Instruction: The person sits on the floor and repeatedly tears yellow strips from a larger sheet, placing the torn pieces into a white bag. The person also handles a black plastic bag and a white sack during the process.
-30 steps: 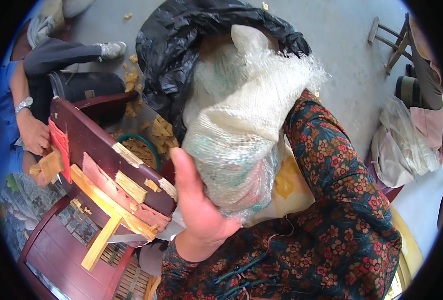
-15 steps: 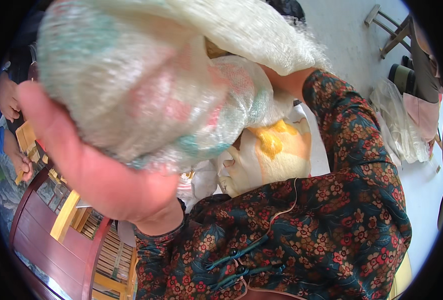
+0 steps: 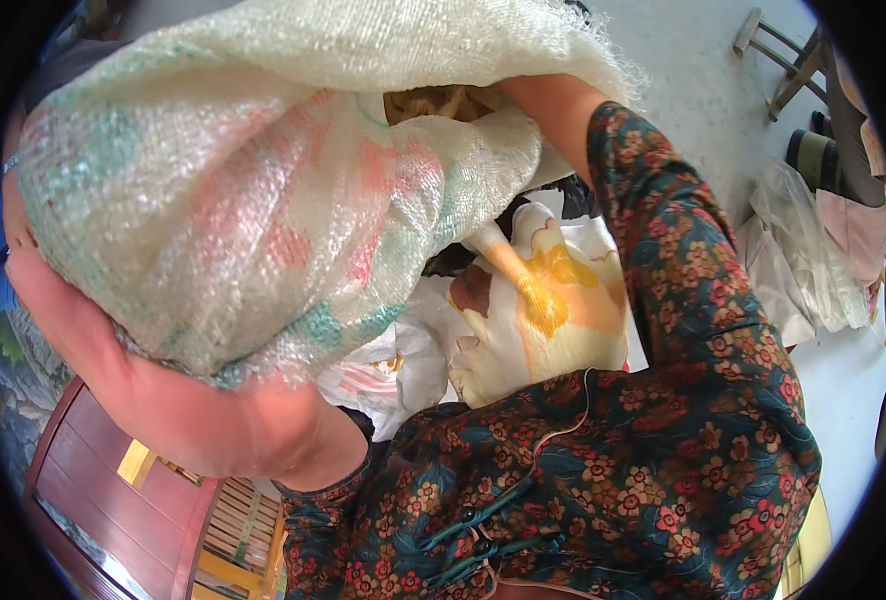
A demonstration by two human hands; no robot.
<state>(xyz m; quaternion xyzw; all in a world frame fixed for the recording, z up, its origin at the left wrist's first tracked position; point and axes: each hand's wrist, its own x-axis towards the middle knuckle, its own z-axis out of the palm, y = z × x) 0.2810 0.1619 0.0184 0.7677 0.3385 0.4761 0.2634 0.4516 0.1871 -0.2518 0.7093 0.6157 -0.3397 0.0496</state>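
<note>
A large white woven plastic sack (image 3: 263,230) with faded red and green print fills the upper left, its frayed rim (image 3: 443,45) at the top. My left hand (image 3: 153,390) holds the sack from below and from its left side, with the fingertips mostly behind it. From the right, my right forearm (image 3: 563,110) reaches into the sack's mouth. The right hand itself is hidden behind the rim. Through the opening, some brownish-yellow contents (image 3: 443,103) show, too shaded to name.
Below the sack lie a white cloth with yellow and orange patches (image 3: 553,310) and a crumpled white plastic bag (image 3: 383,375). A dark red wooden panel (image 3: 113,460) stands at lower left. Clear plastic bags (image 3: 808,240) hang at right, near a wooden stool (image 3: 788,65).
The sack and my left hand have shifted left, and the opening shows more of the contents. My right forearm has moved slightly up and left. Another person's hands at left are now mostly covered.
</note>
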